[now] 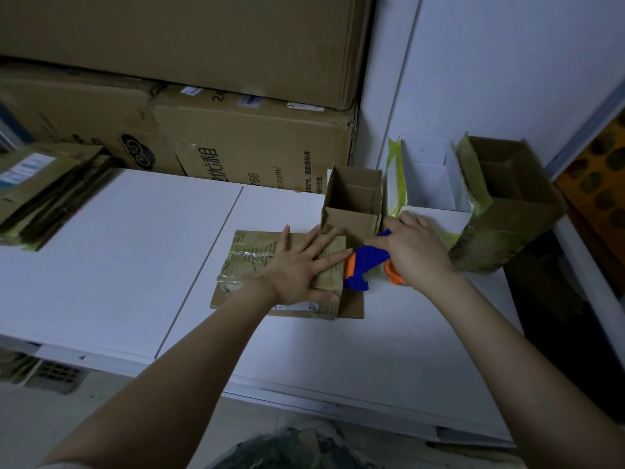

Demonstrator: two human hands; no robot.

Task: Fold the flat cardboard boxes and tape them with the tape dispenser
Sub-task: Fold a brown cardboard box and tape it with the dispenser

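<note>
Two hands: left hand spread flat, pinning box; right hand grips tape dispenser at box's right edge; pull probably leftward.

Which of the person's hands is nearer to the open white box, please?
Right. The right hand, gripping the tape dispenser, sits just in front of the white box, knuckles by its front wall. The left hand lies flat on the brown box, farther left.
</note>
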